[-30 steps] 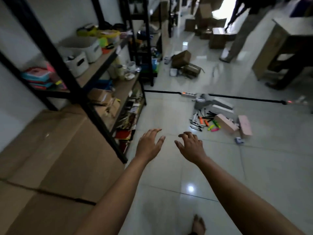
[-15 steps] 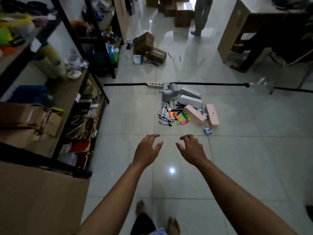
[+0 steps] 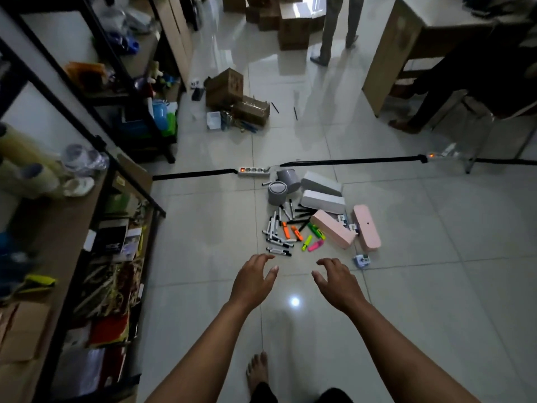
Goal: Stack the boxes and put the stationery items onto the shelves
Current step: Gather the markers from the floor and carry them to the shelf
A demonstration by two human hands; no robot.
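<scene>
Two pink boxes (image 3: 334,232) and two white boxes (image 3: 322,200) lie on the floor (image 3: 436,286) beside scattered markers (image 3: 279,234). Left hand (image 3: 252,282) and right hand (image 3: 337,282) hover nearer, fingers spread, empty.

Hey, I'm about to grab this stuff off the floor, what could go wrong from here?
Three likely risks:
1. The loose markers and highlighters lie scattered on glossy tile, just ahead of your bare foot; stepping on one could roll it underfoot.
2. The black cable and power strip cross the floor just behind the pile, a possible trip.
3. Your left hand and right hand are both empty; scooping many round pens at once may drop some.
</scene>
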